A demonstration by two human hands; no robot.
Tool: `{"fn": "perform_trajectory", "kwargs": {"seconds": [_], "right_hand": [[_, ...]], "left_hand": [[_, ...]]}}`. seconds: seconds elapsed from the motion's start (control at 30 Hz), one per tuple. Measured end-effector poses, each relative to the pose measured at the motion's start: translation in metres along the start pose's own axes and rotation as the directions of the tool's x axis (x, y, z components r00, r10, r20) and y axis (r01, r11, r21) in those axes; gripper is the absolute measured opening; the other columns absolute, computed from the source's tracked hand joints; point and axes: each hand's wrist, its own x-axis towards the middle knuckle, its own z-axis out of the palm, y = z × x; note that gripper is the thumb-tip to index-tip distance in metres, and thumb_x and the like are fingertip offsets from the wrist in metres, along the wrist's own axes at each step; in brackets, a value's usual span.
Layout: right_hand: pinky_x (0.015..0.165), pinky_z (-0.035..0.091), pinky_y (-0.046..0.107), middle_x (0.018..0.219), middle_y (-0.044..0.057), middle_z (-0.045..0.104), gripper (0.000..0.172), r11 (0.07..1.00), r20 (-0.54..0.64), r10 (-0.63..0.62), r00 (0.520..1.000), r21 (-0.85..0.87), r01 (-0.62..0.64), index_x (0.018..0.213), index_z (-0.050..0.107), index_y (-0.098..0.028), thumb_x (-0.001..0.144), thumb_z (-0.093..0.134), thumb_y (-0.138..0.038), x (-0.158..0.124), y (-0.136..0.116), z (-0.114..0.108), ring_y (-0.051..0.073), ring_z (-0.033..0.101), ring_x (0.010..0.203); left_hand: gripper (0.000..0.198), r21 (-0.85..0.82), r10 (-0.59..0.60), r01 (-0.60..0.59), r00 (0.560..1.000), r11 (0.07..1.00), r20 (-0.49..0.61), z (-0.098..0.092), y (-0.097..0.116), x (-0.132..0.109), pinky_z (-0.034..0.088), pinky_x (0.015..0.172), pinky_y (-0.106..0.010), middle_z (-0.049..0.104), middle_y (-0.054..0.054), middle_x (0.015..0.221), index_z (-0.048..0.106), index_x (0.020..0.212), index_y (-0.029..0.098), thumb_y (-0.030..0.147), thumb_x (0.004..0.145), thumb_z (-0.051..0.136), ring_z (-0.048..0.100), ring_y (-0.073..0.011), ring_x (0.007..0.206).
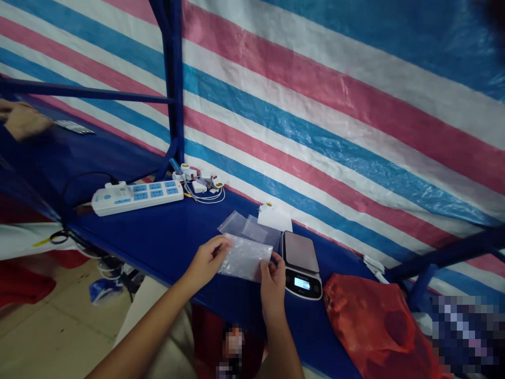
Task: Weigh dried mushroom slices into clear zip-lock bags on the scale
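Note:
A small clear plastic bag [245, 256] is held over the blue table [165, 239] between both my hands. My left hand [206, 261] pinches its left edge, fingers closed on the plastic. My right hand [273, 281] grips the bag's right edge with thumb and fingers. More clear bags [244, 225] lie flat on the table just behind it. A small digital scale [302, 265] with a lit display sits right beside my right hand.
A white power strip [136, 197] with blue sockets lies at the left rear, with white plugs and cables [201, 185] beside it. A red plastic bag [374, 326] rests at the right. A striped tarp [335, 105] backs the table. A blue post [173, 79] stands behind.

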Motion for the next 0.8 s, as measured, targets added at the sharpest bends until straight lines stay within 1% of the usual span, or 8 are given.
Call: {"fn": "perform_trajectory", "kwargs": {"seconds": [0.13,0.2,0.27,0.37,0.47,0.57,0.7,0.8], "right_hand": [[0.069,0.056,0.034,0.102,0.009,0.076,0.055,0.997,0.024,0.024,0.999,-0.072,-0.023,0.123,0.056,-0.02,0.085,0.066,-0.058,0.008,-0.003,0.002,0.024,0.073,0.083],[0.071,0.054,0.034,0.096,0.009,0.076,0.048,0.974,0.0,-0.038,0.999,-0.223,0.037,0.11,0.064,-0.019,0.085,0.064,-0.06,0.013,-0.008,0.003,0.025,0.071,0.083],[0.073,0.051,0.034,0.086,0.008,0.075,0.043,0.911,-0.01,-0.142,0.99,-0.394,0.126,0.094,0.068,-0.02,0.088,0.06,-0.061,0.017,-0.014,0.004,0.025,0.069,0.08],[0.07,0.048,0.034,0.079,0.007,0.072,0.044,0.833,0.013,-0.204,0.979,-0.523,0.181,0.089,0.069,-0.022,0.093,0.051,-0.061,0.018,-0.019,0.002,0.025,0.066,0.073],[0.064,0.046,0.033,0.078,0.007,0.073,0.045,0.822,0.004,-0.207,0.978,-0.541,0.176,0.094,0.07,-0.022,0.093,0.05,-0.062,0.014,-0.02,-0.003,0.025,0.066,0.07],[0.065,0.047,0.032,0.079,0.008,0.074,0.047,0.847,0.0,-0.218,0.976,-0.497,0.189,0.094,0.071,-0.02,0.092,0.052,-0.063,0.01,-0.017,-0.008,0.025,0.067,0.071],[0.069,0.049,0.03,0.081,0.006,0.074,0.049,0.913,0.037,-0.166,0.985,-0.372,0.168,0.095,0.071,-0.018,0.086,0.061,-0.064,0.009,-0.013,-0.013,0.022,0.066,0.073],[0.072,0.051,0.03,0.084,0.006,0.074,0.047,0.922,0.037,-0.158,0.987,-0.351,0.161,0.095,0.072,-0.018,0.083,0.064,-0.063,0.011,-0.011,-0.013,0.022,0.067,0.077]], "left_hand": [[0.029,0.069,0.021,-0.023,0.999,0.997,0.042,-0.001,0.004,0.001,0.051,0.08,-0.03,0.071,-0.007,0.116,0.069,0.113,0.021,0.035,0.095,0.051,0.066,-0.0192,0.093],[0.032,0.078,0.033,-0.038,0.998,0.996,0.062,-0.001,0.006,0.0,0.052,0.087,-0.032,0.07,-0.008,0.121,0.067,0.119,0.021,0.035,0.094,0.053,0.067,-0.0205,0.099],[0.034,0.086,0.049,-0.055,0.996,0.995,0.076,-0.002,0.007,0.0,0.051,0.094,-0.035,0.069,-0.008,0.124,0.065,0.123,0.021,0.035,0.094,0.054,0.066,-0.0219,0.105],[0.036,0.078,0.055,-0.062,0.994,0.995,0.09,-0.003,0.006,0.0,0.05,0.1,-0.037,0.068,-0.01,0.127,0.063,0.125,0.02,0.034,0.094,0.054,0.065,-0.0234,0.111],[0.037,0.046,0.044,-0.048,0.995,0.998,0.088,-0.004,0.004,-0.001,0.048,0.103,-0.039,0.066,-0.011,0.129,0.062,0.127,0.02,0.035,0.094,0.055,0.064,-0.0249,0.114],[0.043,-0.033,0.014,-0.011,0.996,0.999,0.094,-0.003,0.003,-0.002,0.049,0.101,-0.039,0.065,-0.011,0.131,0.058,0.133,0.021,0.036,0.093,0.056,0.064,-0.0247,0.113],[0.071,-0.231,-0.052,0.058,0.998,0.971,0.034,0.002,-0.001,-0.002,0.054,0.085,-0.032,0.063,-0.012,0.128,0.031,0.153,0.022,0.036,0.091,0.062,0.067,-0.0185,0.096],[0.079,-0.319,-0.122,0.111,0.992,0.941,-0.013,0.005,-0.005,0.0,0.051,0.071,-0.027,0.064,-0.01,0.118,0.024,0.152,0.022,0.038,0.087,0.066,0.062,-0.0128,0.079]]}}
